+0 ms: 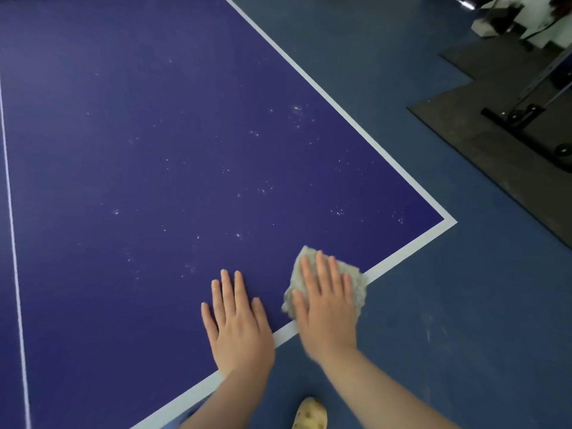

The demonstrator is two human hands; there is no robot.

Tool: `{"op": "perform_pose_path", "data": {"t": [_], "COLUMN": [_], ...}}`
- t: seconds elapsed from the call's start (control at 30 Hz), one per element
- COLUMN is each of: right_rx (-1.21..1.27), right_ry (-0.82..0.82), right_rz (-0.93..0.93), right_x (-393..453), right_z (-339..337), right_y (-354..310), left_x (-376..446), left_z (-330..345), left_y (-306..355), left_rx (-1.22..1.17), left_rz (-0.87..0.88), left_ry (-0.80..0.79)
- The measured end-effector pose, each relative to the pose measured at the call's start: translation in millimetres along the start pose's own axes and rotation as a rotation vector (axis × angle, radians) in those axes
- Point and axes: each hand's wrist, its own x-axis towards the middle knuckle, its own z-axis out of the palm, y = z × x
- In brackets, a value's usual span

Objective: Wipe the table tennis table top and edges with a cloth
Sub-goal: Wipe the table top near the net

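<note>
Right hand (325, 308) flat on cloth (353, 283), fingers straight, pressing it down at near edge of table (154, 150), close to right corner; cloth overhangs white edge line, likely to catch edge too. Left hand (238, 323) spread flat on bare top just beside, holding nothing, seemingly bracing lean. White specks (263, 190) scattered across top ahead: most wiping left.

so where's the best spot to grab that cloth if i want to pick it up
Probably the bunched far corner of the cloth, coming from above on the table side. It pokes out beyond the right hand, whose flat fingers press the rest down across the near white edge line, so a pinch grip fits there.
</note>
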Motion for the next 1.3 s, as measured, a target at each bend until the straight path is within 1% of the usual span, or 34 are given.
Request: {"op": "perform_pose_path", "data": {"t": [0.07, 0.17, 0.23, 0.3, 0.37, 0.43, 0.47, 0.53, 0.6, 0.67, 0.73, 0.8, 0.87, 0.9, 0.93, 0.97, 1.03, 1.1, 1.13, 1.17, 1.2, 1.23, 1.3], "right_rx": [0.011, -0.023, -0.045, -0.049, -0.025, -0.010, -0.004, -0.008, -0.018, -0.021, -0.011, -0.044, -0.077, -0.078, -0.057, -0.030, -0.014, -0.007, -0.013, -0.022, -0.023, -0.020, -0.010], "right_ry": [-0.036, -0.054, -0.056, -0.073, -0.066, -0.061, -0.076, -0.091, -0.120, -0.138, -0.168, -0.172, -0.111, -0.080, -0.083, -0.097, -0.103, -0.123, -0.124, -0.124, -0.131, -0.125, -0.049], "right_rz": [-0.121, -0.285, -0.287, -0.184, -0.091, -0.079, -0.112, -0.236, -0.352, -0.402, -0.316, -0.136, -0.001, 0.025, 0.017, -0.034, -0.198, -0.337, -0.346, -0.299, -0.193, -0.051, 0.230], "right_x": [-10.5, 20.4, 44.3, 56.0, 48.9, 29.8, 20.4, 15.3, 31.7, 59.9, 87.3, 97.7, 84.7, 71.9, 57.8, 46.0, 41.5, 68.9, 85.3, 101.6, 115.6, 123.7, 116.8], "right_z": [2.1, 2.8, -2.4, -7.2, -8.8, -11.3, -10.7, -7.6, -8.1, -10.6, -14.9, -18.0, -20.6, -22.0, -22.7, -22.0, -14.8, -16.6, -17.6, -18.6, -20.4, -21.3, -22.0], "right_y": [-15.8, -15.1, 5.5, 36.0, 58.0, 56.5, 49.2, 33.4, 24.4, 27.7, 43.8, 71.2, 91.4, 91.1, 83.4, 70.9, 46.8, 39.0, 44.8, 57.0, 73.4, 91.8, 117.0], "left_x": [1.5, 3.6, 3.4, 2.2, 2.4, 2.1, 1.6, 1.0, 0.1, 0.1, 1.0, 1.3, 0.7, -0.2, -1.7, -2.3, 6.1, 22.7, 32.1, 42.1, 51.9, 59.6, 67.2], "left_z": [5.1, 8.3, 10.5, 10.9, 9.2, 7.9, 7.1, 5.0, 3.3, 2.7, 3.4, 3.7, 2.2, 2.0, 1.9, 0.3, -4.7, -4.2, -2.6, 0.1, 4.9, 11.4, 24.1], "left_y": [0.5, -0.1, 1.4, 1.8, 1.9, 3.1, 3.9, 5.4, 7.3, 9.8, 9.4, 7.8, 8.8, 9.7, 9.7, 9.9, 14.8, 26.4, 37.1, 49.9, 63.6, 75.9, 92.7], "left_rx": [0.053, 0.119, 0.152, 0.166, 0.175, 0.182, 0.182, 0.174, 0.179, 0.195, 0.199, 0.207, 0.205, 0.204, 0.205, 0.195, 0.161, 0.148, 0.144, 0.137, 0.127, 0.118, 0.109], "left_rz": [0.000, 0.011, -0.005, -0.027, -0.036, -0.040, -0.041, -0.047, -0.045, -0.039, -0.038, -0.030, -0.024, -0.021, -0.015, -0.004, 0.052, 0.169, 0.223, 0.264, 0.298, 0.321, 0.318], "left_ry": [0.017, 0.017, 0.003, -0.009, -0.013, -0.017, -0.024, -0.032, -0.033, -0.032, -0.029, -0.031, -0.041, -0.039, -0.036, -0.033, -0.027, -0.058, -0.085, -0.106, -0.118, -0.138, -0.172]}}
